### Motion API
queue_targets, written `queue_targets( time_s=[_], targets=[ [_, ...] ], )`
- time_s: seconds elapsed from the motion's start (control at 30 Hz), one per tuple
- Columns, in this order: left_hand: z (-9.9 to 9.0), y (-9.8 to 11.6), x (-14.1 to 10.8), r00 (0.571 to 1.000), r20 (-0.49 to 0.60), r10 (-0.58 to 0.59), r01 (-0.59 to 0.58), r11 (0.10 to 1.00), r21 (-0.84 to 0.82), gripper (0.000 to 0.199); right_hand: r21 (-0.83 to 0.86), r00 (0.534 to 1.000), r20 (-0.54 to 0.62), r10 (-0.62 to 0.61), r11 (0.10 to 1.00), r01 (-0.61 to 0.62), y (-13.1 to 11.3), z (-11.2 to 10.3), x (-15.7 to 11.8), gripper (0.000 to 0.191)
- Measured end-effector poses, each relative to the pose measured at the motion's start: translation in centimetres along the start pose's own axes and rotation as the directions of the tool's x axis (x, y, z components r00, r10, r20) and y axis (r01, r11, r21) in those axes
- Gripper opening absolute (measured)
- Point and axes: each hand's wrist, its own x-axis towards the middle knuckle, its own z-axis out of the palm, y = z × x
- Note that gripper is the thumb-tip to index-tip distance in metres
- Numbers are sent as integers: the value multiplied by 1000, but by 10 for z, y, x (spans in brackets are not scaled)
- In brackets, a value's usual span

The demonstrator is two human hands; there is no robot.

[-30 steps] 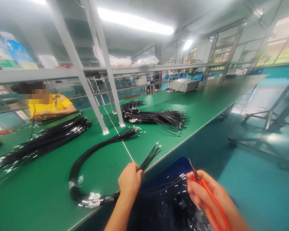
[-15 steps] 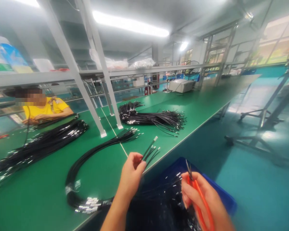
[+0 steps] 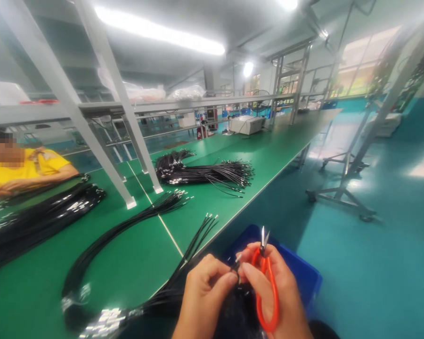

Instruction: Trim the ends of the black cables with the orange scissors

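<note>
Fingertips that were apart half a second ago have come together: the left hand [image 3: 203, 294] has moved across to meet the right hand [image 3: 286, 287]. The left thumb and forefinger are pinched on a small dark cable end [image 3: 237, 264] with a pale tip, held off the tabletop, beyond its near edge. The right fingertips close in beside it, while that hand also grips red-handled scissors [image 3: 274, 301], blades up and slightly parted.

Such thin cable looks light and springy, its sleeve probably a little slick; just behind the hard tip seems the surest hold, since farther back it would likely whip about. The scissor loops look smooth and easy to keep in the palm.

Loose black cables [image 3: 173, 278] slant past the left hand over the tabletop's near edge. Farther left, a curved bundle [image 3: 70, 278], heavier and stiffer by its look, bends around on the green tabletop [image 3: 137, 263], with a clear wrap at its bend.

Below the hands sits a blue bin [image 3: 309, 278]; dark, glossy stuff shows by it, too shadowed to make out. On the shelf, clear plastic bags [image 3: 187, 92] hold something I can't identify.
</note>
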Motion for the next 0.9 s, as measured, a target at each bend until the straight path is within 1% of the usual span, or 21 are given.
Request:
queue_targets(
  time_s=[0.13, 0.2, 0.3, 0.37, 0.53, 0.6, 0.67, 0.73, 0.77, 0.8, 0.87, 0.9],
  targets=[
    [1, 3, 1, 995, -1, -101, 100, 991, -94, 26, 39, 999, 34, 31, 999, -32, 0, 4, -1, 28],
    [2, 3, 0, 991, 14, -132, 133, 984, -117, 24, 24, 999, 35, 37, 999, -38, 0, 3, 0, 27],
    [3, 1, -1, 988, 58, -141, 147, 983, -106, 22, -24, 999, 31, 25, 999, -25, 0, 2, 1, 25],
    [2, -2, -2, 985, 94, -145, 156, 981, -115, 21, -39, 999, 48, 21, 999, -20, -1, 2, 1, 23],
    [-3, -9, -1, 966, 200, -165, 214, 944, -251, 27, -28, 996, 86, 11, 1000, -9, -3, 1, -1, 21],
    [-4, -9, -2, 955, 257, -148, 231, 914, -334, 26, 31, 989, 121, 85, 996, -89, 0, 0, -1, 19],
    [-3, -5, -4, 957, 269, -109, 220, 877, -427, 24, 118, 965, 166, 205, 967, -226, 5, 0, -2, 16],
    [-1, 1, -7, 974, 211, -79, 173, 864, -474, 24, 181, 941, 178, 289, 930, -320, 10, 1, -3, 15],
    [1, 5, -8, 985, 157, -72, 137, 880, -454, 24, 194, 940, 167, 299, 924, -328, 12, 2, -4, 17],
    [2, 8, -9, 993, 90, -70, 101, 908, -407, 23, 192, 945, 153, 289, 929, -316, 13, 4, -5, 18],
    [5, 15, -9, 997, -34, -71, 58, 952, -300, 19, 157, 960, 138, 246, 951, -266, 12, 8, -8, 20],
    [5, 17, -8, 994, -68, -80, 57, 955, -291, 18, 140, 965, 139, 223, 960, -242, 10, 9, -9, 20]
  ],
)
